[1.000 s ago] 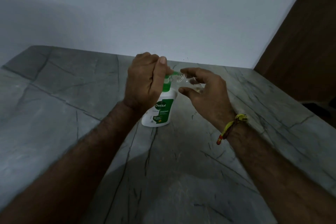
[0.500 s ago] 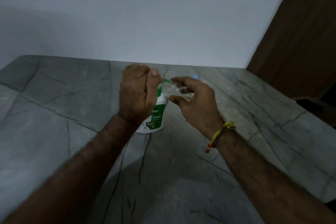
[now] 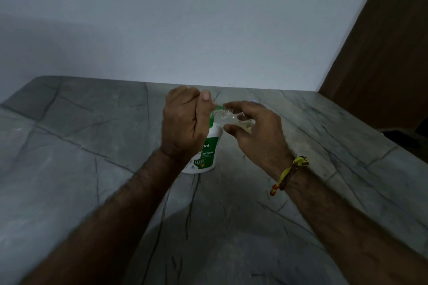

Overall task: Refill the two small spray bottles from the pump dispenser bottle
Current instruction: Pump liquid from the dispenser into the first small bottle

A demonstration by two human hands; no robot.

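Note:
A white pump dispenser bottle with a green label stands on the grey stone table. My left hand is closed over its green pump head, thumb up, and hides most of the pump. Only the green nozzle tip shows. My right hand holds a small clear spray bottle tilted on its side. Its threaded open neck meets the nozzle tip, and a little yellowish liquid sits inside. A second small bottle is not in view.
A pale wall rises right behind the table's far edge. A brown wooden panel stands at the right, past the table's right edge. A yellow thread band circles my right wrist.
The hands, pump bottle and small bottle keep the same grip and pose. The camera view has shifted a little, so everything sits slightly differently in the frame.

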